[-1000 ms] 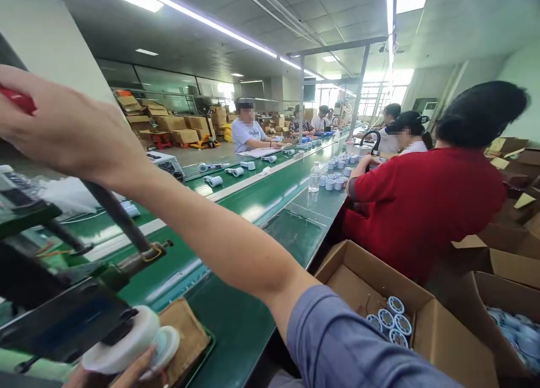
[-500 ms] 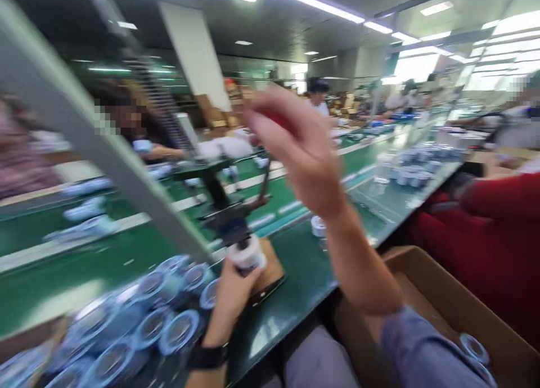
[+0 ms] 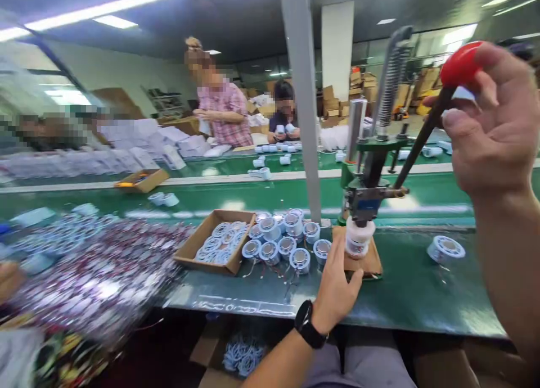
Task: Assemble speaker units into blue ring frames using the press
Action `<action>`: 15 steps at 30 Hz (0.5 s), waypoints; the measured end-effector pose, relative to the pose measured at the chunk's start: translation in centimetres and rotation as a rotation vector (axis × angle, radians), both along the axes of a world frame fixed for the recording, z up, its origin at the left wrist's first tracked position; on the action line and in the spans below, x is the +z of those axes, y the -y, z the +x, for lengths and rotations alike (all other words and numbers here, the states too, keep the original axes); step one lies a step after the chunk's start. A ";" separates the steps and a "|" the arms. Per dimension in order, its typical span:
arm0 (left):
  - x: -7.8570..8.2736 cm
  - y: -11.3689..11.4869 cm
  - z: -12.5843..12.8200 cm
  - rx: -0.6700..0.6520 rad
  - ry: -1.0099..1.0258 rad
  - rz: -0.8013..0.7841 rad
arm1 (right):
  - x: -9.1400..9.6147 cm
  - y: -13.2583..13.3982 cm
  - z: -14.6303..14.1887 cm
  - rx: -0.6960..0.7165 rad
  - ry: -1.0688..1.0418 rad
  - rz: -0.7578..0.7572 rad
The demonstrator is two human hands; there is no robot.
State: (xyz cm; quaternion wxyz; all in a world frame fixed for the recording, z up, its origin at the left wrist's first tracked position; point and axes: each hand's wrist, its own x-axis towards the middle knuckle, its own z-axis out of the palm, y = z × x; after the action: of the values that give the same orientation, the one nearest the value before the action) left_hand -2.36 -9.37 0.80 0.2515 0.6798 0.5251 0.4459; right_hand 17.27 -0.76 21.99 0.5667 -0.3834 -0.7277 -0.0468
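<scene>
Along the bench's left end: one broad heap of small parts [image 3: 97,275], blurred. Next, one open cardboard box [image 3: 206,267] of pale blue rings [image 3: 221,242]. Beside it, one cluster of pale blue housings [image 3: 269,253], topped with metallic discs. Then the left hand [image 3: 340,281] (black watch [image 3: 309,324] at the wrist), half open, thumb and fingers parted at the near left side of a white cylindrical part [image 3: 358,244]; from where I stand, I cannot tell whether they touch it. Said part: upright, below the head of a hand press [image 3: 371,168], above a brown pad [image 3: 373,263]. Further right, one lever [image 3: 426,138], slanting up to a red knob [image 3: 459,62], the right hand [image 3: 498,118] curled around it. Last, one lone housing [image 3: 447,247], well apart from the cluster.

Step in hand, by my reading: pressing, lever raised. The next move seems to call for left fingers clear and an even pull.
</scene>
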 end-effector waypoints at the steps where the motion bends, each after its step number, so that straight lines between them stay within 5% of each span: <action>1: 0.3 0.6 -1.8 0.042 -0.089 0.023 | -0.3 -1.2 -0.8 0.128 -0.078 0.042; 3: 1.4 0.9 -6.9 0.170 -0.252 0.036 | -3.8 -2.0 -2.4 0.238 -0.268 0.117; 6: 3.7 -0.5 -17.3 0.465 -0.380 -0.043 | -13.8 -0.7 -4.0 0.094 -0.494 0.208; 9: 5.3 -3.3 -26.7 0.610 -0.522 -0.217 | -22.5 0.6 -5.6 0.049 -0.295 -0.188; 12: 5.0 -6.0 -31.5 0.559 -0.649 -0.376 | -25.7 0.7 -7.3 -0.034 -0.282 -0.384; 15: 3.9 -7.4 -32.5 0.515 -0.744 -0.495 | -25.4 0.2 -7.7 -0.206 -0.249 -0.306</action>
State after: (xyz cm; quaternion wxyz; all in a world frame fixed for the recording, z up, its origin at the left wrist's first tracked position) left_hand -34.82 -1.99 4.72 0.0833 0.5610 0.8193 0.0837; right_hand 9.60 -0.96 -3.37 0.5798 -0.5398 -0.6078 0.0542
